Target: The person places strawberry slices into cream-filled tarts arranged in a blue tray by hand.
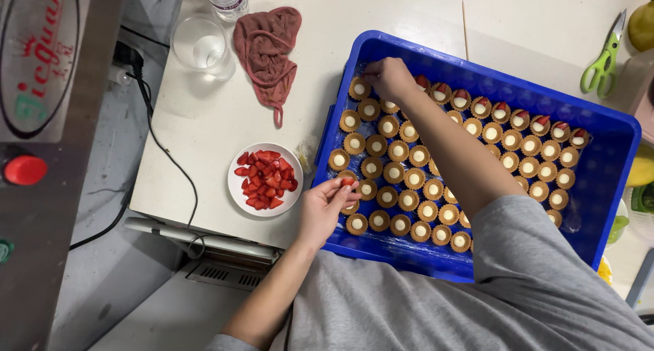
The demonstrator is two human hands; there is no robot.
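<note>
Over the blue crate (599, 187) of small tarts (398, 151), right hand (388, 77) pinches at a far-row tart; left hand (323, 204) pinches a strawberry piece (347, 181) at the near rim, beside a plate of cut strawberries (266, 179) on the tabletop (204, 119).

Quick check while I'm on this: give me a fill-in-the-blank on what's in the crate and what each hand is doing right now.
1. The small tart shells sit in rows inside a plastic crate whose colour is ____.
2. The left hand pinches a red piece of ____ over the crate's near corner.
3. The right hand reaches to the crate's ____ left corner.
4. The cut strawberries lie on a round white ____ beside the crate.

Missing words: blue; strawberry; far; plate
</note>
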